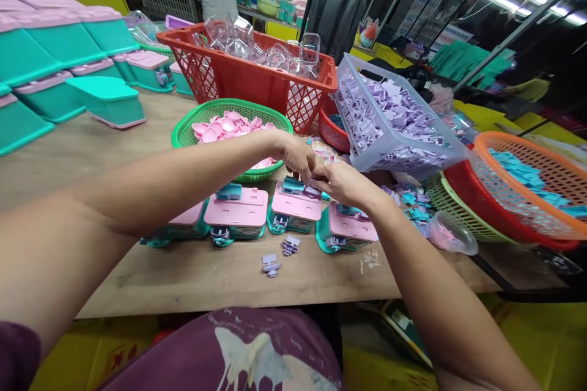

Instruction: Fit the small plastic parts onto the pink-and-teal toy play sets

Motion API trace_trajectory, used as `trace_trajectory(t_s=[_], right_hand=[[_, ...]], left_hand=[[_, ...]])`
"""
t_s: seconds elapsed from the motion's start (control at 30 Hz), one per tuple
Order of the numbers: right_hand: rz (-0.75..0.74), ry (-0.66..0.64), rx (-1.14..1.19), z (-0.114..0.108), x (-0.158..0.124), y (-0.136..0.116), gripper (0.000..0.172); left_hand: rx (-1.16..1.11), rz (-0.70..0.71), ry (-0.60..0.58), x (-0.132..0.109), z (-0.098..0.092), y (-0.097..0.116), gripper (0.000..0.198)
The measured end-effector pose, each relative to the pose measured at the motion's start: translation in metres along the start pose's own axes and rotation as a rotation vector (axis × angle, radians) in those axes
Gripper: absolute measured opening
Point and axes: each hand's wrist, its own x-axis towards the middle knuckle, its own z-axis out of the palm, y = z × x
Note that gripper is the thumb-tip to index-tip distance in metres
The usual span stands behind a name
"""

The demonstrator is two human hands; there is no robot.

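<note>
My left hand [297, 156] and my right hand [345, 184] meet fingertip to fingertip just above a pink-topped teal toy box [296, 206]. Both hands are pinched closed on a small part between them that I cannot make out. That box stands in a row with three similar ones: one on the left [236, 212], one at the far left partly hidden by my left forearm [183, 223], and one to the right under my right wrist [348, 229]. A few loose lilac pieces [279, 255] lie on the wooden table [192, 275] in front of the row.
Behind the hands stand a green basket of pink discs [188, 125], a red crate of clear plastic parts [220, 73], a tilted lilac crate of lilac pieces [398, 153] and an orange basket of blue parts [523, 208]. Stacked teal boxes [68, 61] fill the left. People stand behind.
</note>
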Motion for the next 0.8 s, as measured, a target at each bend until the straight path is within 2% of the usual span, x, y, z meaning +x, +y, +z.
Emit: trace_trajectory(t_s=[0.13, 0.3, 0.47, 0.7, 0.8], right_hand=[[-0.071, 0.056, -0.044, 0.010, -0.001, 0.002, 0.016], [-0.119, 0.254, -0.177, 0.031, -0.011, 0.003, 0.016], [-0.108, 0.338, -0.276, 0.045, -0.018, -0.001, 0.015], [-0.057, 0.354, -0.267, 0.035, -0.024, -0.012, 0.014], [0.006, 0.505, -0.169, 0.029, -0.044, -0.036, 0.017]], left_hand=[[-0.048, -0.014, -0.052, 0.004, 0.007, -0.002, 0.040], [-0.092, -0.111, -0.057, 0.013, 0.014, -0.001, 0.050], [0.159, -0.142, 0.036, 0.017, 0.015, 0.008, 0.047], [0.295, -0.130, 0.085, 0.009, 0.018, 0.023, 0.047], [0.355, -0.071, 0.164, -0.008, 0.017, 0.025, 0.049]])
